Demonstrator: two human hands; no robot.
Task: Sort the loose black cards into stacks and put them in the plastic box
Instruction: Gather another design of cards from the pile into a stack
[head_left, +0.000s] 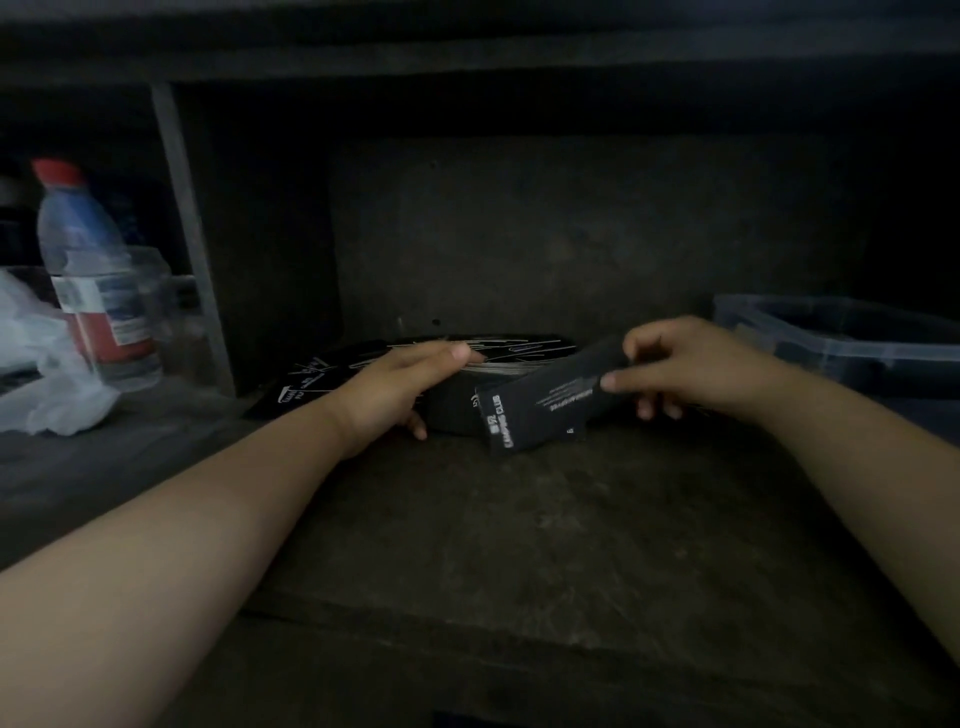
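A messy pile of black cards with white print lies at the back of a dark shelf. My left hand grips the pile's near left side, thumb on top and fingers below. My right hand pinches a small stack of black cards by its right end, tilted just in front of the pile. More loose cards fan out to the left of the pile. The clear plastic box stands at the far right, beyond my right hand; its inside looks dark.
A plastic bottle with a red cap stands at the left behind crumpled white plastic. A vertical shelf post separates that bay. The dark wooden shelf surface stretches toward me.
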